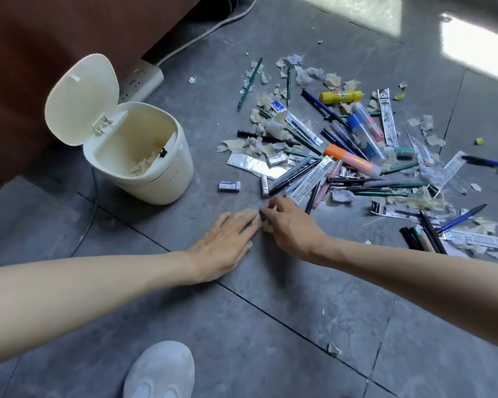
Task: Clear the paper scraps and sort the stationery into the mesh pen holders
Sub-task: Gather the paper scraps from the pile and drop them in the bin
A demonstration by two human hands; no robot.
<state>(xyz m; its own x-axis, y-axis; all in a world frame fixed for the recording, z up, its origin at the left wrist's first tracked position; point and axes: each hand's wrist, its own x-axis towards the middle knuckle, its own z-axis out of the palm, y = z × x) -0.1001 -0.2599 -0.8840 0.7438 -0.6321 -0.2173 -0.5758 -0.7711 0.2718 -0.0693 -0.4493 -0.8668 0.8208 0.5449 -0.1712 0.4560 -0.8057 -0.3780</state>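
Two hands meet on the matte grey floor (270, 311). Fingers (242, 222) straight, the left hand (224, 242) lies flat; the right hand (289, 225) pinches small crumpled paper scraps (266, 226).

One bin (156, 186), one power strip (141, 80) and one shoe (161, 369). One orange highlighter (352, 161), one yellow glue bottle (341, 96), one blue-capped tube (362, 130) and about three erasers (229, 186). Pens and pencils (250, 81) number well over twenty, and paper scraps (236, 145) number dozens, too many to count exactly.
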